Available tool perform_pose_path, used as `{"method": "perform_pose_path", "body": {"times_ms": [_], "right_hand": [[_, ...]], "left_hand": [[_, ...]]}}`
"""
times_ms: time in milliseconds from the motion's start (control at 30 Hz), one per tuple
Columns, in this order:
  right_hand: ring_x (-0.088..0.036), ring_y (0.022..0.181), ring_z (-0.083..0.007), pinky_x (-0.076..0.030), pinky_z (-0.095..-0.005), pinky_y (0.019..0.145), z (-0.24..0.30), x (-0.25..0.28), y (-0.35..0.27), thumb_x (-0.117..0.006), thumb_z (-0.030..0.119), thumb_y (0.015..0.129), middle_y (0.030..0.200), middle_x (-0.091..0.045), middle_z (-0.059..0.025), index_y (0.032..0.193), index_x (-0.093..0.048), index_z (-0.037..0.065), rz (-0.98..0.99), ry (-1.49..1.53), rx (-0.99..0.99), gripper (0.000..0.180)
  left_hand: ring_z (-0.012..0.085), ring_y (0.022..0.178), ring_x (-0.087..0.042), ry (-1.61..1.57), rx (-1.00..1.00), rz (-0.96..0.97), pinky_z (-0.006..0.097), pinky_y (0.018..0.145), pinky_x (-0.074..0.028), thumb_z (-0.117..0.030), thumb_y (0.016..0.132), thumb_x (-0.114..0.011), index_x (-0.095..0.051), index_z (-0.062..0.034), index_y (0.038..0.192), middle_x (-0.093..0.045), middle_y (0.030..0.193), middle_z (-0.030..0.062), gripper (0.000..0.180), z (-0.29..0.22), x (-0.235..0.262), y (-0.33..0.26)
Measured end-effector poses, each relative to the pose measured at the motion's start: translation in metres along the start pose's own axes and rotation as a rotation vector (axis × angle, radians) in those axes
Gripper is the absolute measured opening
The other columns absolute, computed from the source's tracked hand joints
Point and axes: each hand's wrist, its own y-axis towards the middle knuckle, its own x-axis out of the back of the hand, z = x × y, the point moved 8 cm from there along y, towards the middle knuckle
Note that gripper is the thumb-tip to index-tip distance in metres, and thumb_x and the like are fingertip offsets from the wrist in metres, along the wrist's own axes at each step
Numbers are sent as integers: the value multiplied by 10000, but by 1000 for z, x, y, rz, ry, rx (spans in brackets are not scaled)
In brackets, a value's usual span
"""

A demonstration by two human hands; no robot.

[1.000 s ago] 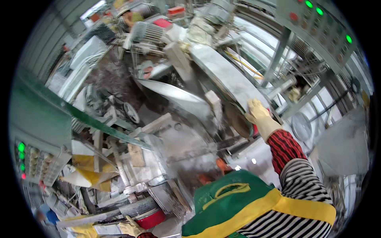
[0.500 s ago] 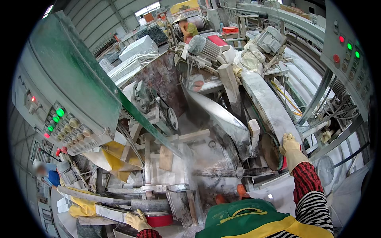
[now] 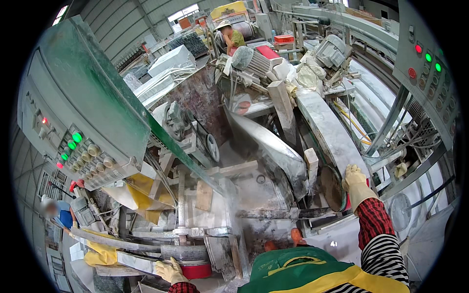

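My right hand (image 3: 357,186), in a cream rubber glove, lies on the near end of a long pale stone slab (image 3: 330,122) that runs away from me. Its fingers stretch forward over the surface. Just left of it stands a round, belt-covered wheel (image 3: 334,188) with a red rim. My left hand (image 3: 171,271), gloved alike, rests with fingers extended on the right end of a narrow pale strip (image 3: 138,262) at the lower left. A red drum (image 3: 196,271) sits right beside that hand, under a grey wheel (image 3: 184,252).
Control cabinets with lit buttons stand at left (image 3: 88,112) and right (image 3: 425,73). A large curved metal guard (image 3: 266,141) fills the middle amid dusty machinery. Motors (image 3: 251,59) lie beyond. One person (image 3: 64,215) works at far left; another (image 3: 235,38) sits at the back.
Both my hands stay in nearly the same places. The view shifts slightly. At far left, the other person's arm now reaches toward the end of the long strip.
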Motion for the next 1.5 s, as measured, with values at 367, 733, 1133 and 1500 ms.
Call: {"method": "perform_pose_path", "body": {"times_ms": [367,733,1133,1500], "right_hand": [[-328,1453,-368,-397,-486,1112,2,3,2,-553,303,892,1605,-259,-226,1561,-246,40,54,31,-20,781],[-394,1398,-358,-429,-460,1077,12,16,-3,-597,242,881,1586,-289,-219,1550,-274,42,19,-1,-27,769],[-408,1383,-368,-421,-455,1086,8,11,6,-564,228,907,1580,-302,-225,1547,-276,24,-15,17,-26,731],[-388,1405,-378,-427,-465,1077,13,14,8,-599,239,889,1580,-302,-218,1553,-263,36,20,4,-22,772]], "left_hand": [[465,1352,-361,22,-31,-13,516,1128,-326,-638,935,-501,-273,-15,1518,-293,1541,290,883,-13,12,-16],[450,1392,-330,27,-31,-74,519,1113,-355,-639,894,-576,-254,-40,1524,-310,1545,262,927,-12,5,-21],[448,1359,-365,59,-66,-141,519,1114,-337,-653,932,-494,-266,11,1513,-332,1522,290,913,-28,19,-46],[414,1385,-354,140,-46,-232,492,1120,-328,-629,936,-501,-288,-52,1523,-346,1538,236,849,-27,11,-54]]}}
